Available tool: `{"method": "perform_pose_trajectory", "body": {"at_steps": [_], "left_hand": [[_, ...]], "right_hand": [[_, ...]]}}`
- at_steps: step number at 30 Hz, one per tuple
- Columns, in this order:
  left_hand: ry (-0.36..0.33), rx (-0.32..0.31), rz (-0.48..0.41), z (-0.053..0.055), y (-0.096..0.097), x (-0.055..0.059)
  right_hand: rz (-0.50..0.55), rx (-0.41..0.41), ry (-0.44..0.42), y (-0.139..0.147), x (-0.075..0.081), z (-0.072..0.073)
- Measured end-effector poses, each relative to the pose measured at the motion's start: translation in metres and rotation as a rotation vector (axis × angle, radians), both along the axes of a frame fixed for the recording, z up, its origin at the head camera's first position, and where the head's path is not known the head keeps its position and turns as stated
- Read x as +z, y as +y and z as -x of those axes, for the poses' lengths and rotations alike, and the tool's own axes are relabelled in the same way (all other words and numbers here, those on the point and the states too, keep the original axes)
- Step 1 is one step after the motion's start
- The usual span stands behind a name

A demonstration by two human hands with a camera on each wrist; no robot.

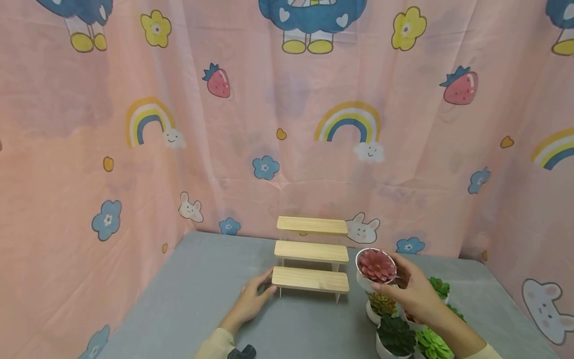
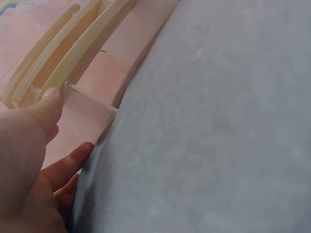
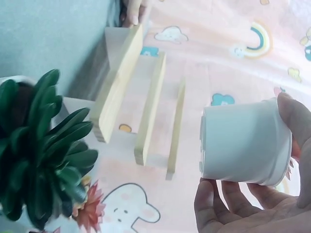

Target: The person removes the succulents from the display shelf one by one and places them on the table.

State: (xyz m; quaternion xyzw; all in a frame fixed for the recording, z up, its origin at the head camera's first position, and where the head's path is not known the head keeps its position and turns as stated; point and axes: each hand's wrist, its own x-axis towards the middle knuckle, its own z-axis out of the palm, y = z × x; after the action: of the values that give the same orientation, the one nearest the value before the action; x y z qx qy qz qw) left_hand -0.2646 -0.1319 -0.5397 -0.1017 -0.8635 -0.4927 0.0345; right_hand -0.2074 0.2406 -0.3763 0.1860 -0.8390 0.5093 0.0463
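Observation:
My right hand point(image 1: 419, 294) grips a white pot with a dusky-red succulent point(image 1: 377, 266), raised just right of the wooden three-tier stand point(image 1: 310, 279). In the right wrist view the pot point(image 3: 245, 143) is seen side-on, thumb at its rim and fingers under it. My left hand point(image 1: 247, 303) holds the left end of the stand's lowest board, thumb in front, fingers toward the back. The left wrist view shows the thumb on the board point(image 2: 73, 68) and a fingertip beside the clear support point(image 2: 87, 109). The three boards carry nothing.
Below my right hand several potted succulents stand grouped on the grey table point(image 1: 193, 299): a dark green one point(image 1: 396, 335), a bright green one point(image 1: 432, 343), a yellow-green one point(image 1: 382, 303). A pink printed curtain point(image 1: 242, 124) hangs behind and at both sides.

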Motion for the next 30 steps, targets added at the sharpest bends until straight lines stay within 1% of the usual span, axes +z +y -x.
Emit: {"method": "perform_pose_trajectory", "body": {"at_steps": [4, 10, 13, 17, 20, 21, 24, 27, 28, 30], "left_hand": [[-0.012, -0.006, 0.003, -0.002, 0.0, -0.001], [-0.018, -0.004, 0.007, -0.001, 0.0, 0.0], [-0.018, -0.003, 0.009, 0.0, 0.001, 0.001], [-0.022, 0.004, 0.003, 0.0, 0.001, 0.0], [-0.026, 0.005, -0.001, 0.0, 0.001, 0.0], [-0.017, 0.002, 0.002, -0.001, 0.001, 0.0], [-0.018, 0.001, 0.003, -0.001, 0.002, 0.0], [-0.009, 0.004, 0.008, -0.001, 0.002, 0.0], [-0.017, 0.006, 0.006, -0.001, 0.002, 0.001], [-0.013, 0.006, 0.009, -0.001, 0.002, 0.001]], "right_hand": [[0.009, -0.01, -0.013, 0.009, -0.006, -0.007], [0.04, -0.043, -0.08, 0.025, -0.011, -0.016], [0.051, -0.059, -0.133, 0.035, -0.012, -0.017], [0.002, -0.103, -0.192, 0.048, -0.015, -0.021], [-0.067, -0.142, -0.2, 0.056, -0.017, -0.025], [-0.089, -0.157, -0.203, 0.059, -0.017, -0.026], [-0.135, -0.186, -0.205, 0.067, -0.02, -0.029], [-0.157, -0.212, -0.218, 0.077, -0.022, -0.032], [-0.16, -0.215, -0.221, 0.081, -0.023, -0.033], [-0.171, -0.229, -0.242, 0.087, -0.024, -0.035]]}}
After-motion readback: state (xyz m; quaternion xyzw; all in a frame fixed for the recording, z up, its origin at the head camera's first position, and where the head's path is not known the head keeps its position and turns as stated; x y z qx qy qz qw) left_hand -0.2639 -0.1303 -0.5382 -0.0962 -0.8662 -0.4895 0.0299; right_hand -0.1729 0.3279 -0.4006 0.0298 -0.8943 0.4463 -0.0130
